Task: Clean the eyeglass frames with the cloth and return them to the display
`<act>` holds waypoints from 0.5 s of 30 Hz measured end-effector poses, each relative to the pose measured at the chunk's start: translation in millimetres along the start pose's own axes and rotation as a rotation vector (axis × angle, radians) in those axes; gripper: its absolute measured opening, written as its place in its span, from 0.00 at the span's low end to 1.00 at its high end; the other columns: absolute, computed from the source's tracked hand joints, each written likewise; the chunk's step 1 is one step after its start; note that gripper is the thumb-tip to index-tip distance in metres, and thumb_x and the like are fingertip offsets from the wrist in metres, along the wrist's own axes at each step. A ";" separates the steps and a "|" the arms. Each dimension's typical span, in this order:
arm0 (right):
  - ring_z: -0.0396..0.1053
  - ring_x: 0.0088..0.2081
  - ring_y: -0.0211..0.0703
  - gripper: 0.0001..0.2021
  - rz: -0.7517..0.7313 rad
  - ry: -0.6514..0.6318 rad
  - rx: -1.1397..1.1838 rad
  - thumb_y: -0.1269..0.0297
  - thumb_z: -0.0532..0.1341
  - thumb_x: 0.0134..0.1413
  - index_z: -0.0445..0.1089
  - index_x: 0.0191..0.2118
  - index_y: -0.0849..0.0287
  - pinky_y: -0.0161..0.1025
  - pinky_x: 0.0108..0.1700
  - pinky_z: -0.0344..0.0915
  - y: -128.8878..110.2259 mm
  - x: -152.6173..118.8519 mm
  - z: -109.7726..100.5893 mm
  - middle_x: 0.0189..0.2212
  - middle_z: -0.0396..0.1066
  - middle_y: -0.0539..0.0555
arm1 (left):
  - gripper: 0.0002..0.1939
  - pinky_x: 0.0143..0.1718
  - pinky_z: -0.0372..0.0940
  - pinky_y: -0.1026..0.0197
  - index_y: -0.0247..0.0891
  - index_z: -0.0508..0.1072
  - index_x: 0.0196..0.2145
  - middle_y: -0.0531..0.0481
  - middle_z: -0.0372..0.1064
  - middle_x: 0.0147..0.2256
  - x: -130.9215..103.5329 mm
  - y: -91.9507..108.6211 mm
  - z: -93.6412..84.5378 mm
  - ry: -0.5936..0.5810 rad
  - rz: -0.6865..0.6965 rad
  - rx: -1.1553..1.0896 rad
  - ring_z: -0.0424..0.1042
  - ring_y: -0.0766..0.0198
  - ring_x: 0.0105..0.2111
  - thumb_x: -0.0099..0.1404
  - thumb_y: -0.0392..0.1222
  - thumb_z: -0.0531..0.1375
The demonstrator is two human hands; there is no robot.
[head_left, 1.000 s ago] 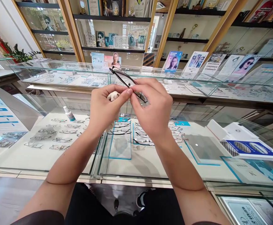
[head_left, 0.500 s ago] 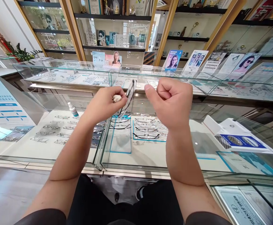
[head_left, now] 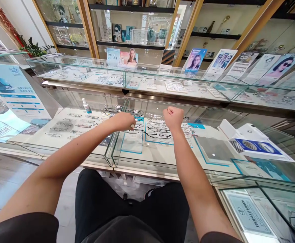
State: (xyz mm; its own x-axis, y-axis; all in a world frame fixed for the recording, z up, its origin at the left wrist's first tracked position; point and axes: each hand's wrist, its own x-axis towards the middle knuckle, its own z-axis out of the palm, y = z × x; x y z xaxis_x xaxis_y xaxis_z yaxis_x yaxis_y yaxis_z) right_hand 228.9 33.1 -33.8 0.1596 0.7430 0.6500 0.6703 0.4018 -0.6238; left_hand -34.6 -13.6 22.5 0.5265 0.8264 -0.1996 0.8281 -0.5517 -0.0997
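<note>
Both of my hands are stretched out over a glass display case (head_left: pixel 147 162). My left hand (head_left: pixel 124 121) is closed, with a small piece of white cloth (head_left: pixel 132 126) showing at its fingers; whether glasses are also in it is hard to tell among the frames behind. To its right, my right hand (head_left: pixel 174 117) makes a fist, and what it holds, if anything, is hidden. Rows of eyeglasses (head_left: pixel 158 135) lie around and between the hands, some on a blue-edged tray (head_left: pixel 132 146). More glasses (head_left: pixel 61 129) are at the left.
A small white spray bottle (head_left: pixel 87 106) stands at the left. On the right lies an open white box (head_left: pixel 258 146) with blue print. Upright cards (head_left: pixel 195 60) line the rear glass counter (head_left: pixel 149 72). A large blue and white sign (head_left: pixel 23 94) stands at far left.
Both hands have moved away from me and look smaller. The glasses seen raised in my left hand no longer show clearly there. The view has shifted, with more of my legs visible.
</note>
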 end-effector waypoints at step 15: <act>0.35 0.28 0.37 0.24 0.047 -0.057 0.019 0.75 0.59 0.52 0.39 0.23 0.52 0.44 0.32 0.39 12.9 1.7 9.6 0.22 0.34 0.43 | 0.12 0.46 0.68 0.56 0.42 0.86 0.45 0.39 0.83 0.46 18.3 7.2 24.3 -0.065 -0.048 0.086 0.81 0.48 0.47 0.70 0.41 0.62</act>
State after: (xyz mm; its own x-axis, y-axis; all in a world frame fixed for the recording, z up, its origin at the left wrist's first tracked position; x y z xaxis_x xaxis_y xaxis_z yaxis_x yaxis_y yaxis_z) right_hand 230.8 44.8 -44.9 0.1482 0.7902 0.5946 0.6489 0.3761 -0.6615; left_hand -23.7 -5.2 -5.5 0.4705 0.8448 -0.2549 0.8312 -0.5213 -0.1932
